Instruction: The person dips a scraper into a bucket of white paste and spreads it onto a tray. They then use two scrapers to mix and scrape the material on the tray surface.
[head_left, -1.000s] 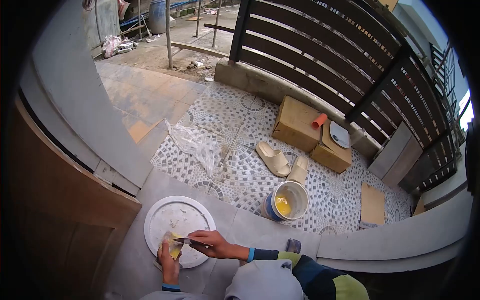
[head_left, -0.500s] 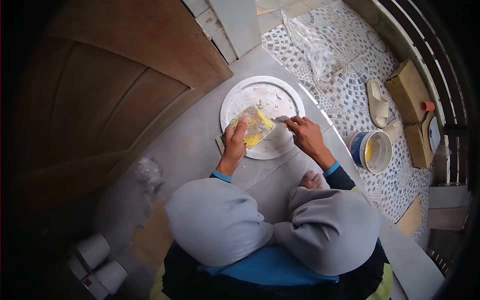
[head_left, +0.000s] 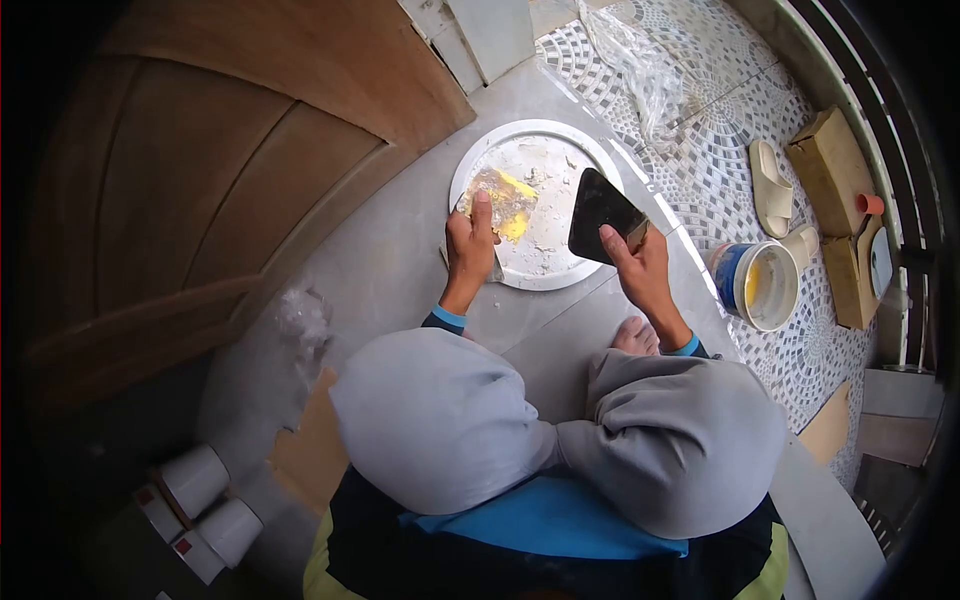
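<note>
My left hand (head_left: 468, 248) is closed on a flat yellow piece (head_left: 514, 192) smeared with grey-white paste, the thumb pressed on its face. That piece overlaps the left part of a round white tray (head_left: 550, 284) on the grey floor. Crumbs and streaks of pale material cover the tray. My right hand (head_left: 645, 268) grips a flat black rectangular object (head_left: 598, 212) with rounded corners. Its broad, smooth face is turned up toward me over the tray's right side, and my thumb rests near its lower edge. I cannot tell exactly what kind of object it is.
A wooden door (head_left: 190, 190) stands at left. To the right, a white-and-blue bucket (head_left: 768, 285) with yellow inside sits on patterned tiles, near sandals (head_left: 771, 190) and cardboard boxes (head_left: 835, 165). Clear plastic sheeting (head_left: 635, 75) lies at the back; white containers (head_left: 195, 480) are at lower left.
My right hand has moved back from the yellow piece and slightly right, and a broad black face now shows in it. My left hand still holds the yellow piece. The view has shifted slightly.
</note>
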